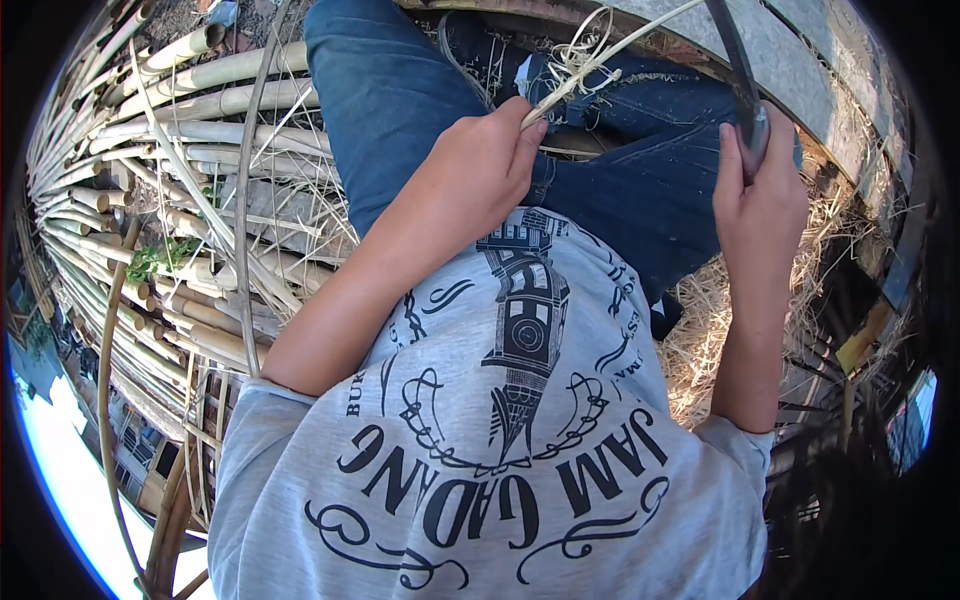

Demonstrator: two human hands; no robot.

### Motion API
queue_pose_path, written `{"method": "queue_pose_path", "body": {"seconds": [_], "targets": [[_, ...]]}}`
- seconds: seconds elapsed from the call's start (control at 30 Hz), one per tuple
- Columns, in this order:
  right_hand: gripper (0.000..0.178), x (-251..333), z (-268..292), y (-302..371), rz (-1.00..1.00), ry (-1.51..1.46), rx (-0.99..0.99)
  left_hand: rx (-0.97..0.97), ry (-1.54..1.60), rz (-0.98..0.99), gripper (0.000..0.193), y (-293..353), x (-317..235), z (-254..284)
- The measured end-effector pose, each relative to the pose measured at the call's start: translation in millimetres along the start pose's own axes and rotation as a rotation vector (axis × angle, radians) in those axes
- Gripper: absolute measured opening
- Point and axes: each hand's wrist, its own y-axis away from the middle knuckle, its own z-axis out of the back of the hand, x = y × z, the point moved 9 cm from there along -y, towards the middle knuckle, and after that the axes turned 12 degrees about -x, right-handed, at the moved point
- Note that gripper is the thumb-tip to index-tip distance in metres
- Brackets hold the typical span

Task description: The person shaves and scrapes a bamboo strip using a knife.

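Observation:
My left hand (485, 160) is closed around the near end of a thin, pale bamboo strip (650, 27), above my crossed legs. The strip slants up to the right and leaves the view at the top edge. Curled shavings (575, 72) cling to it just beyond my fingers. My right hand (765, 195) grips the dark handle of a knife (738, 62), with the thumb along one side. Its long dark blade points upward past the top edge, so the tip is out of view. Blade and strip come near each other there; whether they touch cannot be seen.
A large stack of cut bamboo poles (190, 130) fills the left side, with long thin strips (248, 180) lying across it. Wide grey boards (700, 28) are at the upper right. Straw-like shavings (705, 340) cover the ground beside my right arm.

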Motion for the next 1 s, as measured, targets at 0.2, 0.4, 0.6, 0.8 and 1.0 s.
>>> {"method": "queue_pose_path", "body": {"seconds": [0.2, 0.4, 0.6, 0.8, 1.0], "targets": [[0.033, 61, -56, 36, 0.239, 0.015, 0.266, -0.050, -0.167, -0.088, 0.017, -2, -8, -3], [0.024, -26, -46, -4, 0.119, 0.296, 0.180, -0.019, -0.196, -0.046, 0.017, 10, 2, -1], [0.036, 35, -39, 29, 0.139, 0.020, 0.188, -0.048, -0.143, -0.089, 0.018, 1, -14, -2], [0.046, 20, -66, 29, 0.253, 0.091, 0.163, 0.025, -0.094, -0.009, 0.023, 2, -2, -2], [0.027, -79, -57, -3, 0.020, 0.356, 0.099, 0.137, 0.063, 0.155, 0.027, 10, 19, 4]]}}
